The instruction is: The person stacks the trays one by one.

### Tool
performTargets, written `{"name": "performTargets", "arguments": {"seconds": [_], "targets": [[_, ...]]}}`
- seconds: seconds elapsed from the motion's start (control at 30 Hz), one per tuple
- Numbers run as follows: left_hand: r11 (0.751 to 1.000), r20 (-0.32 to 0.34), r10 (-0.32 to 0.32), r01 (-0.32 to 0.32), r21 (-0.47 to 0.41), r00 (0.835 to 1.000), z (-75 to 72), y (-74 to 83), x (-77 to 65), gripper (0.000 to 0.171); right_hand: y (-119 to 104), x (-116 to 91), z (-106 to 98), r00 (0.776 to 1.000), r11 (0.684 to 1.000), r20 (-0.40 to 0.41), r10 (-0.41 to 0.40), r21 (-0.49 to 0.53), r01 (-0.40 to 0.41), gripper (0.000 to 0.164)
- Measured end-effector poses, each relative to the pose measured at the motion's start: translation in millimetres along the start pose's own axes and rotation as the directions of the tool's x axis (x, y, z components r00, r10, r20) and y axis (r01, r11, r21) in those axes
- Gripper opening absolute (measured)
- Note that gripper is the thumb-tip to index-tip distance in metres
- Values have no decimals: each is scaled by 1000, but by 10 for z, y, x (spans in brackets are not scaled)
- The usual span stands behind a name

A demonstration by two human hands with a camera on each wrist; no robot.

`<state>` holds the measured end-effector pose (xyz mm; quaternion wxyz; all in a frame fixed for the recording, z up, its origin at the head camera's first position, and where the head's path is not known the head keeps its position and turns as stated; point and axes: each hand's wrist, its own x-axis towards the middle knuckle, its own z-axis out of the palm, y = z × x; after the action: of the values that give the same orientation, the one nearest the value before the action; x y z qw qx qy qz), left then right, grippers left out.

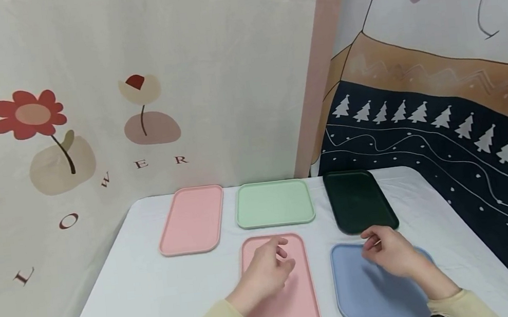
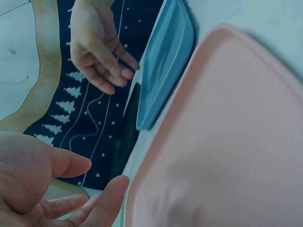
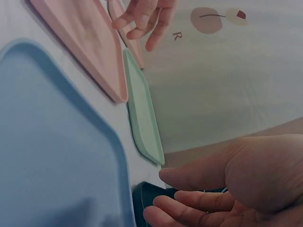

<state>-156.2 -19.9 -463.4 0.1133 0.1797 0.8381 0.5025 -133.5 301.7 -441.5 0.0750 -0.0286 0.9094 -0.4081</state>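
My left hand (image 1: pixel 267 270) hovers above the near pink tray (image 1: pixel 281 310), fingers loosely bent and holding nothing. In the left wrist view its thumb and fingers are apart, with the pink tray (image 2: pixel 227 123) beside them. My right hand (image 1: pixel 391 252) hangs over the blue tray (image 1: pixel 357 297), likewise with nothing between thumb and fingers. The right wrist view shows that blue tray (image 3: pixel 61 142) bare near the hand, a shadow falling on it. Neither hand touches a tray.
Along the table's back edge lie another pink tray (image 1: pixel 192 221), a light green tray (image 1: pixel 275 204) and a dark green tray (image 1: pixel 359 200). A white cloth (image 1: pixel 157 303) covers the table. Behind it hang printed curtains (image 1: pixel 227 78) with flowers and trees.
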Motion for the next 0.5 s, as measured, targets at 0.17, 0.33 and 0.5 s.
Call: {"name": "performTargets", "arguments": {"seconds": [0.17,0.33,0.5], "targets": [[998,43,-35,37,-44,998,145,26,-30,51,91,29,-100,1000,999,5,12,-45,-11,39],[998,84,-18,22,-50,996,331,64,-60,51,220,35,-197,1000,992,-10,-12,-129,11,38],[997,105,1,-9,76,994,494,157,-92,51,311,46,-254,999,973,-14,-38,-230,34,37]]}}
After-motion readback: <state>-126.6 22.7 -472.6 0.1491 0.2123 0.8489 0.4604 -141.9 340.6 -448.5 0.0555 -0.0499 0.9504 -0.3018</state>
